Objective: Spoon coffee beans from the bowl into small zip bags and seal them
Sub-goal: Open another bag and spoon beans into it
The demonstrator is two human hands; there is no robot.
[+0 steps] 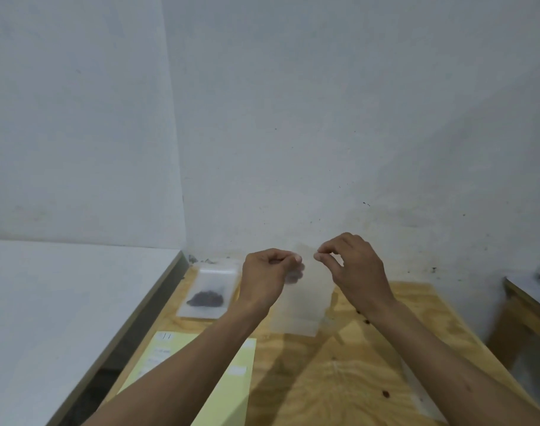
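Both my hands hold a small clear zip bag (305, 299) up above the wooden table (339, 379). My left hand (267, 276) pinches the bag's top edge on the left, and my right hand (351, 265) pinches it on the right. The bag hangs down between them and looks empty, though it is blurred. A second zip bag (208, 292) with a dark heap of coffee beans inside lies flat on the table at the back left. Neither bowl nor spoon is in view.
A yellow sheet of paper (228, 382) lies at the table's front left, partly under my left forearm. A few loose beans (385, 394) dot the wood on the right. A white surface (62, 302) adjoins on the left, another table (527, 293) on the right, and a wall behind.
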